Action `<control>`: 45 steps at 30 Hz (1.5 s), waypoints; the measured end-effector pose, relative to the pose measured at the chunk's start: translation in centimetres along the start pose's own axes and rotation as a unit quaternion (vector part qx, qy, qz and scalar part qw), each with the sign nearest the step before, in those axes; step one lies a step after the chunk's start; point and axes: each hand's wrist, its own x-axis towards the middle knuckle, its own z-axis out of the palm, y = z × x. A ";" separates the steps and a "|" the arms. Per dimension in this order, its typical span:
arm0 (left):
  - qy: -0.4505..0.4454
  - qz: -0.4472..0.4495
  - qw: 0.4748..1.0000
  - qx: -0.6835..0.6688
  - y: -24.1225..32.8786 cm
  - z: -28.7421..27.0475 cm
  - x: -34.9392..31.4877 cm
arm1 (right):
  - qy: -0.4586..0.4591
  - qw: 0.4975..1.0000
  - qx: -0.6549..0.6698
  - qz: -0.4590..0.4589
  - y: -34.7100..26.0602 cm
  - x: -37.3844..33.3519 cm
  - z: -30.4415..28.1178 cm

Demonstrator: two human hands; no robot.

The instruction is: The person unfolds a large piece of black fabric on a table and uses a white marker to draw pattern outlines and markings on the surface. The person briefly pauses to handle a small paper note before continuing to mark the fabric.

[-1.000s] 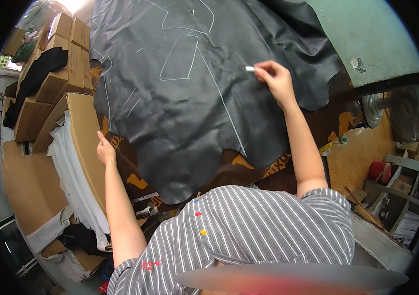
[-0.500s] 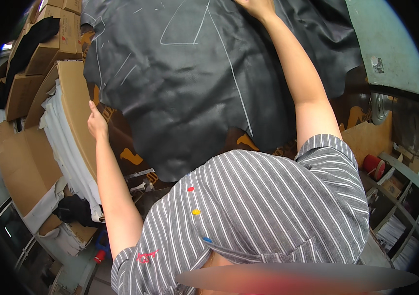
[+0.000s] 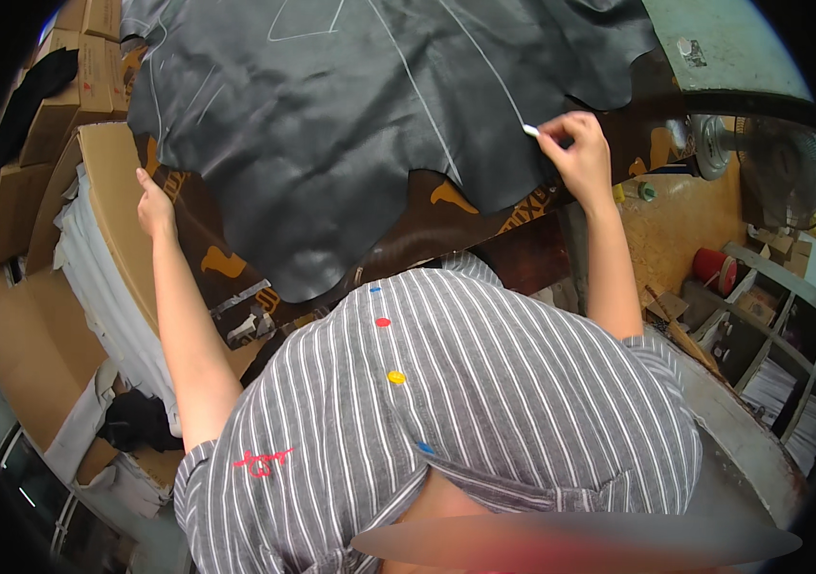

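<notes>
white chalk (image 3: 530, 130), pinched by the right hand (image 3: 580, 161) toward two o'clock, might skip where the black leather (image 3: 331, 134) ripples; left hand (image 3: 154, 208), ten o'clock: grip unclear.

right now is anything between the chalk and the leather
Nothing visible: the right hand pinches the chalk, its tip at the lower end of a white line on the leather.

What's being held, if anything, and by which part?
The right grip pinches a white stick by its right end; whether the left grip holds anything is unclear.
</notes>
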 end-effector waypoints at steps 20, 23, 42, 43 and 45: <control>-0.014 0.014 0.999 -0.039 -0.1 0.4 0.4 | -0.065 0.936 0.339 0.068 -10.8 -1.7 9.8; -0.023 0.024 0.999 -0.035 0.0 0.6 0.3 | -0.024 0.956 0.283 0.066 -11.5 -3.1 10.4; 0.015 0.039 0.998 -0.041 -1.6 3.4 4.1 | 0.039 0.995 0.089 -0.012 -17.0 -7.4 13.7; 0.035 0.050 0.998 -0.031 -1.8 3.7 4.3 | 0.032 0.995 0.092 -0.016 -17.3 -7.9 13.7; 0.019 0.046 0.998 -0.045 -1.6 3.7 4.3 | 0.019 0.995 0.098 -0.024 -18.1 -9.0 14.0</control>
